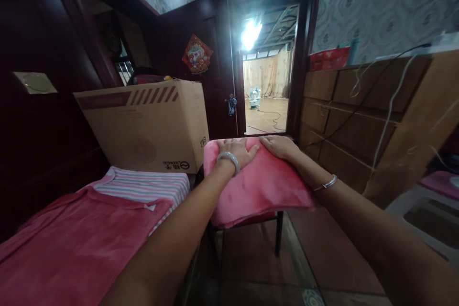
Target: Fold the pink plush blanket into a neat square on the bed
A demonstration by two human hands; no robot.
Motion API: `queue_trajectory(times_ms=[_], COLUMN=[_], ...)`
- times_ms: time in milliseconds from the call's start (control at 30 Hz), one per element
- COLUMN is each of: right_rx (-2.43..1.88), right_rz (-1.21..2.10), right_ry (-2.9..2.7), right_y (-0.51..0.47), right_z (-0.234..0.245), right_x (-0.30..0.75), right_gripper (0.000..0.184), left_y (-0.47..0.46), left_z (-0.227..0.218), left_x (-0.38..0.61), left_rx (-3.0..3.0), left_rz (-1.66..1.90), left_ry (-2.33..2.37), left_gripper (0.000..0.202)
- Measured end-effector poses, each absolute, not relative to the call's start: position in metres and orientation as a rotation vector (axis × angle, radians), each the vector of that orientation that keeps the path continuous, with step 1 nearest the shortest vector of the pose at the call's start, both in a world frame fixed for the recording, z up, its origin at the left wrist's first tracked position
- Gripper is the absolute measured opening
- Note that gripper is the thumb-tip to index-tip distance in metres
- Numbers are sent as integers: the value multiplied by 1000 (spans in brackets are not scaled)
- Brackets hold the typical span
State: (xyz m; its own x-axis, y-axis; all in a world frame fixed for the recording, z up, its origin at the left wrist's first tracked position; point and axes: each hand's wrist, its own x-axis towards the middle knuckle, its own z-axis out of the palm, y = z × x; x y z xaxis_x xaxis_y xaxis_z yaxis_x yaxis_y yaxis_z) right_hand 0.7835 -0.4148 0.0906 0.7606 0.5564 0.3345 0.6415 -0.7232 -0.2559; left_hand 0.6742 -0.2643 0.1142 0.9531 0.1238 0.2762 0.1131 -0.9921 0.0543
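Pink plush cloth [261, 186], prob. folded, is lying on a dark-legged seat [278, 234] straight ahead, its near right corner jutting out past the leg. L hand [238, 150] is resting palm-down nr the cloth's far left part, fingers spread, thumb pointing toward the R hand [278, 146]. R hand is lying along the far edge, fingers looking close together; can't tell if they're pinching any fabric, b/c the tips aren't showing clearly. Main risk, I'd say: w/ that corner overhanging, a lopsided push or pull could be dragging the lot off onto the floor [251, 267]. Uneven pressure could also be rucking the soft surface, prob. leaving creases. Bangle [229, 160] on the L wrist is sitting v. close to the fabric, so poss. catching it. L forearm is passing nr the red garment [82, 244], so a knock could be shifting that too.
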Motion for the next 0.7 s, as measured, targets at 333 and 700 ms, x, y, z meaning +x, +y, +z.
queue_trajectory(times_ms=[333, 700], right_rx=[-2791, -2744], right_rz=[-386, -364], right_ry=[-925, -919], right_y=[-416, -417], right_z=[92, 93], right_x=[781, 779], right_gripper=[56, 57], left_y=[-264, -176], left_z=[120, 85], left_x=[669, 578], left_rx=[3127, 2961], left_rz=[459, 600], left_ry=[157, 185], left_gripper=[74, 67])
